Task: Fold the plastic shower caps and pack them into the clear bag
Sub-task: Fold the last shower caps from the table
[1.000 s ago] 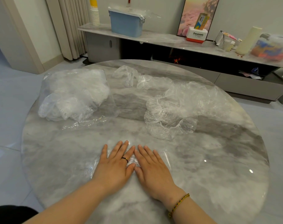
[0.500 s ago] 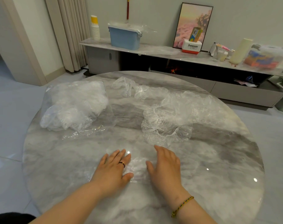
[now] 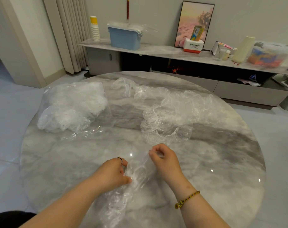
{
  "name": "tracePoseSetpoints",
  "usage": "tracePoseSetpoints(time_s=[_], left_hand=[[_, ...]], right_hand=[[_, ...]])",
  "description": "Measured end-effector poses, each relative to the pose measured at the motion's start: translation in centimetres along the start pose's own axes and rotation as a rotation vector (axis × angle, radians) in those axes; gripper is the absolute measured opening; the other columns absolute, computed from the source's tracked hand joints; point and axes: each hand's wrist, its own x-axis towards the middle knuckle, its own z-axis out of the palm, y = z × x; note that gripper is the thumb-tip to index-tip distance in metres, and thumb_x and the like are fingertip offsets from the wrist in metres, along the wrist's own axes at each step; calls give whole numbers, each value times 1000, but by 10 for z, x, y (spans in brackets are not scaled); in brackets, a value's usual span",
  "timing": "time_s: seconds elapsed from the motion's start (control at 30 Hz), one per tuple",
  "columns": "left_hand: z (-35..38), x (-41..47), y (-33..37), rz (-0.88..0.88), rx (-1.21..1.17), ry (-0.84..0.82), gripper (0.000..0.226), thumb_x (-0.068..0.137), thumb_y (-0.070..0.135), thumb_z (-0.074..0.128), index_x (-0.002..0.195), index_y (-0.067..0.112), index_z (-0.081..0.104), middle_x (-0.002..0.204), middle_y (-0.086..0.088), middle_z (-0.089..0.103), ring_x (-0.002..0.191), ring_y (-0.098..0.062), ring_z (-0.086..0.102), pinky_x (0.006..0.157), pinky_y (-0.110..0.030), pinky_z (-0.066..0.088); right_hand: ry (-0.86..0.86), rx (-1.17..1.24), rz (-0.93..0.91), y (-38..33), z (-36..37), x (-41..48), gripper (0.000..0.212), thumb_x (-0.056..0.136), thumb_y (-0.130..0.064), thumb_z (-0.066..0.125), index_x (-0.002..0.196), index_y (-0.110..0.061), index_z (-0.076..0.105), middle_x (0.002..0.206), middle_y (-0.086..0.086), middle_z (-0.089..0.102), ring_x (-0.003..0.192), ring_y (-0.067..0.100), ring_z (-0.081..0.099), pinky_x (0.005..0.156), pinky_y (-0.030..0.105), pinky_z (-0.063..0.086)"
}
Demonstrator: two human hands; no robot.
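One near-invisible shower cap (image 3: 138, 172), pinched by left hand (image 3: 112, 175) and right hand (image 3: 166, 160).

Room's evenly lit, soft and kinda flat, only faint shadows. The glossy desk (image 3: 222, 153) throws back a few tiny bright glints, and the clear shower cap (image 3: 138, 175) nearly vanishes against it. Wide lens bows the curtain (image 3: 70, 38) and shelf (image 3: 156, 51). Everything's slightly soft.
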Motion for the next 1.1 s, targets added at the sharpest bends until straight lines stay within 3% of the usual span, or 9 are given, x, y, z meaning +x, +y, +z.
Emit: tracePoseSetpoints(time_s=[0.1, 0.17, 0.27, 0.4, 0.6, 0.77, 0.87, 1.0, 1.1], left_hand=[[0, 2, -1, 16, -59, -13, 27, 82, 18, 66, 64, 14, 47, 51, 10, 36, 44, -4, 34, 44, -11, 25], [-3, 3, -2, -9, -149, -5, 37, 81, 16, 68, 52, 18, 46, 39, 11, 39, 39, -2, 38, 43, -10, 28], [-16, -1, 2, -31, -370, 99, 25, 79, 12, 71, 57, 18, 60, 46, 11, 53, 48, -1, 49, 44, -5, 34], [-25, -6, 11, -16, -564, 157, 11, 79, 11, 71, 70, 13, 66, 65, 3, 62, 39, 1, 50, 40, -10, 36], [-33, -18, 23, 187, -747, 218, 29, 77, -5, 67, 62, 20, 67, 57, 12, 67, 56, 7, 60, 57, -5, 44], [-31, -18, 17, 371, -545, 228, 45, 64, -2, 81, 56, 41, 69, 74, 39, 62, 81, 24, 54, 74, 5, 35], [-17, -12, 3, 385, -320, 136, 26, 52, 35, 73, 62, 57, 63, 77, 51, 52, 90, 31, 46, 78, 4, 34], [0, -2, -21, 412, -128, 51, 46, 58, 53, 46, 69, 13, 68, 76, 1, 66, 85, -12, 59, 78, -27, 48], [3, 0, -25, 360, -143, 118, 49, 62, 54, 49, 56, 7, 60, 56, -5, 55, 56, -10, 50, 57, -27, 41]], right_hand=[[9, 54, 69, -5, -3, -2, 10, 89, -12, 57, 96, -20, 57, 95, -10, 56, 93, 10, 53, 74, 6, 41], [12, -73, 157, -1, -10, 0, 47, 88, -26, 59, 132, -17, 42, 128, -2, 47, 116, 16, 48, 93, 19, 41], [-147, -45, 326, -14, -24, -3, 69, 86, -31, 63, 142, -15, 27, 133, 4, 44, 84, 14, 61, 60, 14, 46], [-423, 334, 435, -21, -16, -14, 50, 86, -11, 62, 129, -17, 36, 104, 4, 57, 42, 9, 55, 33, 17, 34], [-233, 559, 59, -30, -4, -11, 19, 76, 6, 67, 72, -8, 55, 64, 1, 60, 55, 8, 61, 57, 17, 52], [-321, 224, -141, -20, -11, -12, 18, 75, 11, 67, 77, -6, 60, 67, -15, 63, 65, -7, 57, 63, 8, 44], [-383, -151, -245, -4, -6, -15, 21, 75, -6, 71, 85, -20, 59, 80, -16, 62, 79, -4, 54, 70, 10, 40], [-439, -723, -341, 7, 8, -19, 49, 72, -55, 32, 84, -16, 60, 88, 0, 62, 89, 18, 48, 80, 26, 38], [-415, -495, -176, 3, 12, -19, 32, 81, -49, 43, 62, -27, 55, 59, -13, 54, 65, 3, 48, 62, 21, 37]])
